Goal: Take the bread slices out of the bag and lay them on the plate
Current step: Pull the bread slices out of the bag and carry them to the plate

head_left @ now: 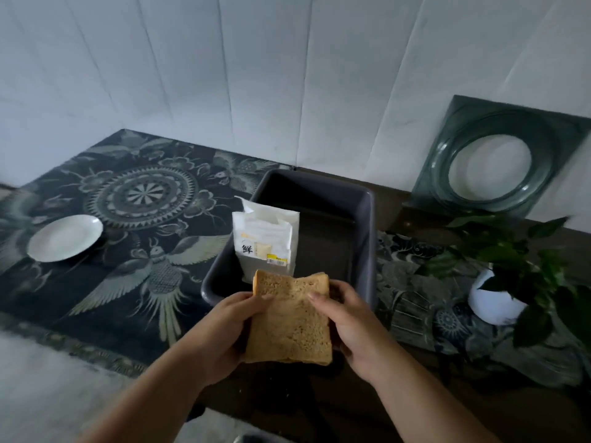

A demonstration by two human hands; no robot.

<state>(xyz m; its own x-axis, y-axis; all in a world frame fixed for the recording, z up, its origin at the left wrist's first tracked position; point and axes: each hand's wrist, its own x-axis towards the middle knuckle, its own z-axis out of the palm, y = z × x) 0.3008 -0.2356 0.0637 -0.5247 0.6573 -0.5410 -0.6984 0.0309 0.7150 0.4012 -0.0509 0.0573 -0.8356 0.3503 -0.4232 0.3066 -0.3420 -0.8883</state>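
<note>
Left hand (220, 327) and right hand (355, 327) both gripping bread slices (289, 318), fingers clenched on edges, just nearside of bag (267, 247); plate (65, 238) far left of bag.

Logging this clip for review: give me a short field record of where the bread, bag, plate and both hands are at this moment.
bread: stack of slices held in the air, near edge of the bin
left hand: grip on the stack's left edge
right hand: grip on its right edge
bag: white bag upright in the grey bin, top open
plate: white plate on the patterned cloth, far left, no bread on it
</note>
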